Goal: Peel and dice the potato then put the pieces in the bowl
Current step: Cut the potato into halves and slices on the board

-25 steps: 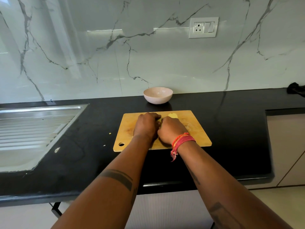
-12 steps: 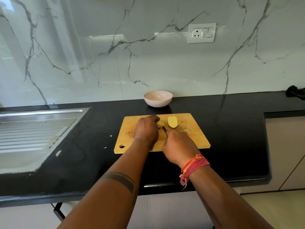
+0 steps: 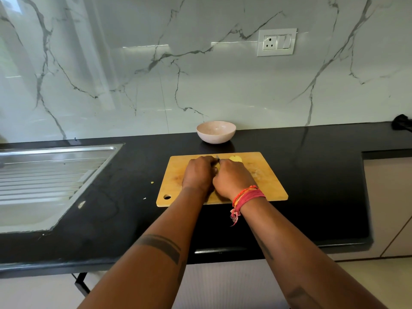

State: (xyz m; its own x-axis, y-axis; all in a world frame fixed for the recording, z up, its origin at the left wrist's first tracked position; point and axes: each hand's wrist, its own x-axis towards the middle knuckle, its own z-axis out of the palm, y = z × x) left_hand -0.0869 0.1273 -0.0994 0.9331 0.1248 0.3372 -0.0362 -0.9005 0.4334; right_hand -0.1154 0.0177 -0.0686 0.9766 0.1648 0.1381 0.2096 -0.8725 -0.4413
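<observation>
Both hands meet on the wooden cutting board (image 3: 269,184). My left hand (image 3: 198,173) curls over a piece of peeled yellow potato (image 3: 219,167), most of which is hidden between the hands. My right hand (image 3: 233,178) grips a knife, and only the blade tip (image 3: 217,157) shows above my knuckles. A second peeled potato half (image 3: 236,158) lies on the board just beyond my right hand. The pale pink bowl (image 3: 215,132) stands behind the board near the wall, with nothing visible inside it.
The board lies on a black counter (image 3: 323,186). A steel sink drainboard (image 3: 44,175) fills the left side. Small potato scraps (image 3: 152,182) lie on the counter left of the board. A dark object (image 3: 402,122) sits at the far right by the marble wall.
My right hand pulled back toward me half a second ago, uncovering the second potato half, and has now moved forward again beside my left hand. My left hand stayed on the potato piece.
</observation>
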